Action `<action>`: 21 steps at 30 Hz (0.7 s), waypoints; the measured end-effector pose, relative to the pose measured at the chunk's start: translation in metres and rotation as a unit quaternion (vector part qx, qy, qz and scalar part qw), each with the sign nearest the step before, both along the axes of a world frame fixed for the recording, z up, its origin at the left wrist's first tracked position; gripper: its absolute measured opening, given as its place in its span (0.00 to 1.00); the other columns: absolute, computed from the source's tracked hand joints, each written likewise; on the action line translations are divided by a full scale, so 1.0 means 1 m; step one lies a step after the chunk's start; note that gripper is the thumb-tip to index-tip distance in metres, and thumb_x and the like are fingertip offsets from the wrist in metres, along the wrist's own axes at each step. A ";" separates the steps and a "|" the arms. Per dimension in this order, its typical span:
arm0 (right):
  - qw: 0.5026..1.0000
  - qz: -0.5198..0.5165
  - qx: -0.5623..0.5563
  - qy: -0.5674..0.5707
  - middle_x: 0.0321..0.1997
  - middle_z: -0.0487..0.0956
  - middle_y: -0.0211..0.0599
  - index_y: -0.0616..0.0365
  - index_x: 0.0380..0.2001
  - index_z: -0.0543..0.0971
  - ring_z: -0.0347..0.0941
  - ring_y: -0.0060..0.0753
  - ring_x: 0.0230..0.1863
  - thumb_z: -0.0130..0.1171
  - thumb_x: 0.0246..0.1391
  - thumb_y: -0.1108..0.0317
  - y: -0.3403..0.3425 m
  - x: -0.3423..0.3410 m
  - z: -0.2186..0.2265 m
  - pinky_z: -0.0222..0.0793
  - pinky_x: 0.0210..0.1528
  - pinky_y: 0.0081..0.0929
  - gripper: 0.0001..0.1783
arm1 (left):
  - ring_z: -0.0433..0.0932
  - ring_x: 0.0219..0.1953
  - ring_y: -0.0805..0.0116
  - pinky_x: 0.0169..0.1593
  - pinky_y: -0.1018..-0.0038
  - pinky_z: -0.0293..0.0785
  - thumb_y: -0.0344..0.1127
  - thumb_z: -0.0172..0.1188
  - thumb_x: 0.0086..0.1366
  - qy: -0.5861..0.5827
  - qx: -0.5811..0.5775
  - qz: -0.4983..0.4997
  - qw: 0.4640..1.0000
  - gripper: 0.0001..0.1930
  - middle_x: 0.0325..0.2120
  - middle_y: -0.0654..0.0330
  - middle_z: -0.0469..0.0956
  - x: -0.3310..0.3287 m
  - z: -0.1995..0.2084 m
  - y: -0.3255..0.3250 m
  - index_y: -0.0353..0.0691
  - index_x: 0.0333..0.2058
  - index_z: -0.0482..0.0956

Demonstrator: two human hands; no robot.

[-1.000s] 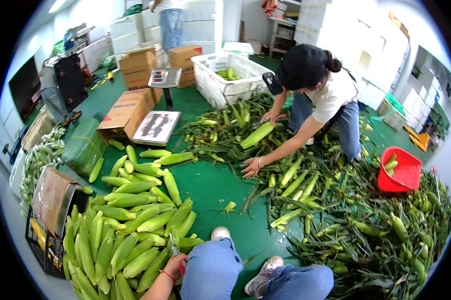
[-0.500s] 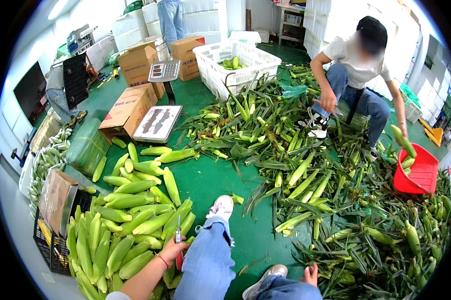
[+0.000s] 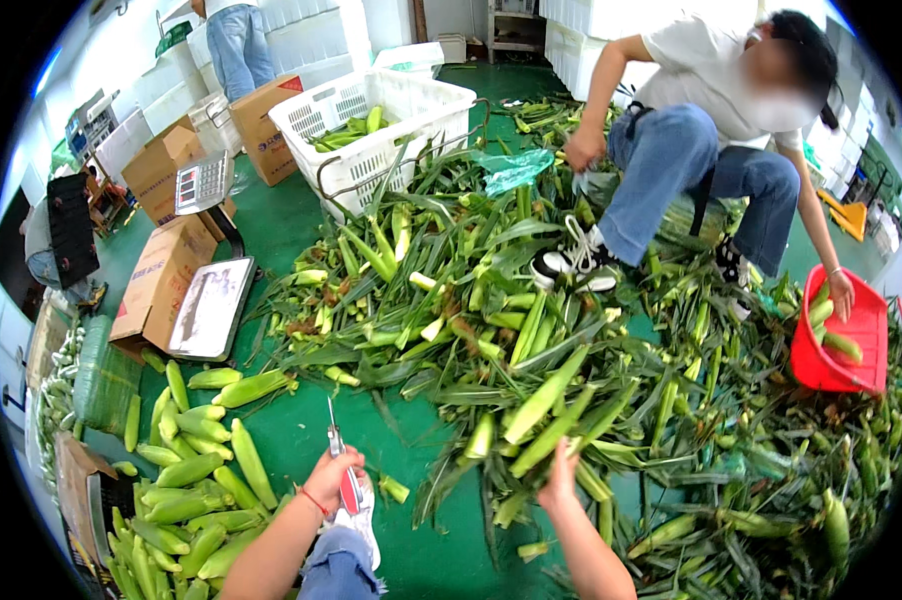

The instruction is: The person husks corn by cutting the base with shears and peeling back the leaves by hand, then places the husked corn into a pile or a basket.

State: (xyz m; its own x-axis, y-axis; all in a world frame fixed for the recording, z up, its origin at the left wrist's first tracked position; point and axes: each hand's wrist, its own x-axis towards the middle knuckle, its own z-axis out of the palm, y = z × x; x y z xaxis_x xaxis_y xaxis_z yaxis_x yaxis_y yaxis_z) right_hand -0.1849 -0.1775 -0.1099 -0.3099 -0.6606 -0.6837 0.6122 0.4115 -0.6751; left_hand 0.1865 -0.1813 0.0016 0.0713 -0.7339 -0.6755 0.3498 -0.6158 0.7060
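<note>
My left hand (image 3: 337, 478) is closed around red-handled pruning shears (image 3: 350, 490), whose pointed metal end sticks up and away from me. Whether the blades are apart is too small to tell. My right hand (image 3: 559, 478) reaches to the near edge of the leafy heap, its fingers stretched out at the lower end of a green corn ear (image 3: 553, 432). I cannot tell if they touch it. Another unhusked corn ear (image 3: 547, 395) lies just beyond. To the left of my left hand is a pile of trimmed corn ears (image 3: 186, 505).
A heap of husks and leaves (image 3: 441, 330) spreads across the green floor. Behind it stands a white crate (image 3: 371, 150) with corn inside. A platform scale (image 3: 211, 310) and cartons (image 3: 161, 280) are at left. At right, a co-worker (image 3: 671, 170) sits by a red basket (image 3: 839, 345).
My view has shifted right. My right hand has moved forward from beside my leg to the heap; my left hand has brought the shears away from the corn pile. The co-worker's ear is now in the basket.
</note>
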 end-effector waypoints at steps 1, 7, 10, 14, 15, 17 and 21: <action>0.999 -0.004 -0.040 -0.005 0.70 0.46 0.35 0.34 0.66 0.37 0.45 0.44 0.68 0.55 0.54 0.44 -0.024 0.005 -0.009 0.50 0.62 0.52 0.47 | 0.72 0.24 0.70 0.28 0.72 0.73 0.30 0.61 0.53 -0.022 0.006 0.000 1.000 0.15 0.26 0.60 0.70 -0.013 -0.001 -0.003 0.43 0.38 0.65; 0.999 0.037 0.013 0.015 0.69 0.46 0.35 0.33 0.67 0.34 0.49 0.41 0.66 0.55 0.56 0.50 -0.054 0.035 0.006 0.55 0.60 0.47 0.47 | 0.72 0.25 0.70 0.29 0.72 0.72 0.29 0.61 0.53 -0.045 0.044 0.003 0.998 0.18 0.27 0.60 0.70 0.015 -0.012 -0.004 0.43 0.41 0.64; 0.996 0.088 0.032 0.004 0.69 0.48 0.34 0.34 0.66 0.39 0.50 0.44 0.65 0.55 0.55 0.47 -0.040 0.006 0.015 0.57 0.55 0.53 0.45 | 0.72 0.25 0.68 0.28 0.68 0.71 0.29 0.61 0.52 -0.055 0.056 0.041 0.996 0.20 0.27 0.60 0.70 0.031 -0.013 -0.022 0.44 0.42 0.63; 0.987 0.094 0.127 -0.031 0.69 0.49 0.31 0.37 0.65 0.45 0.51 0.45 0.65 0.54 0.56 0.47 -0.035 0.013 0.053 0.58 0.53 0.55 0.41 | 0.72 0.25 0.66 0.27 0.65 0.70 0.30 0.61 0.51 -0.079 0.054 0.051 0.994 0.20 0.28 0.60 0.71 0.071 -0.026 -0.046 0.46 0.43 0.63; 0.995 0.049 0.083 -0.025 0.69 0.50 0.33 0.38 0.65 0.46 0.50 0.45 0.65 0.54 0.56 0.47 -0.028 0.004 0.031 0.57 0.53 0.55 0.40 | 0.72 0.25 0.66 0.27 0.65 0.70 0.30 0.61 0.51 -0.070 0.055 0.040 0.995 0.20 0.28 0.60 0.71 0.071 -0.036 -0.057 0.47 0.42 0.63; 0.998 -0.019 0.058 0.013 0.69 0.51 0.34 0.39 0.66 0.42 0.49 0.44 0.67 0.53 0.57 0.48 -0.029 0.006 0.023 0.54 0.58 0.53 0.42 | 0.72 0.25 0.66 0.26 0.67 0.69 0.32 0.60 0.52 -0.080 0.029 0.030 0.996 0.18 0.27 0.61 0.72 0.076 -0.029 -0.087 0.46 0.41 0.64; 0.989 -0.146 -0.019 0.015 0.68 0.53 0.34 0.40 0.67 0.39 0.54 0.44 0.65 0.48 0.60 0.51 -0.030 0.031 -0.004 0.54 0.61 0.49 0.40 | 0.70 0.23 0.69 0.28 0.70 0.67 0.36 0.60 0.54 -0.092 -0.041 0.049 0.994 0.13 0.24 0.62 0.70 0.151 -0.074 -0.163 0.43 0.35 0.68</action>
State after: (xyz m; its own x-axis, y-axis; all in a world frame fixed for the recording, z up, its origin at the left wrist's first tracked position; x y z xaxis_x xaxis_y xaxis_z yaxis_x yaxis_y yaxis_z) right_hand -0.1542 -0.2076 -0.1140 -0.5106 -0.5648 -0.6483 0.6811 0.1946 -0.7059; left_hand 0.3371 -0.3444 -0.0723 0.2632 -0.7690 -0.5826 0.2654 -0.5228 0.8101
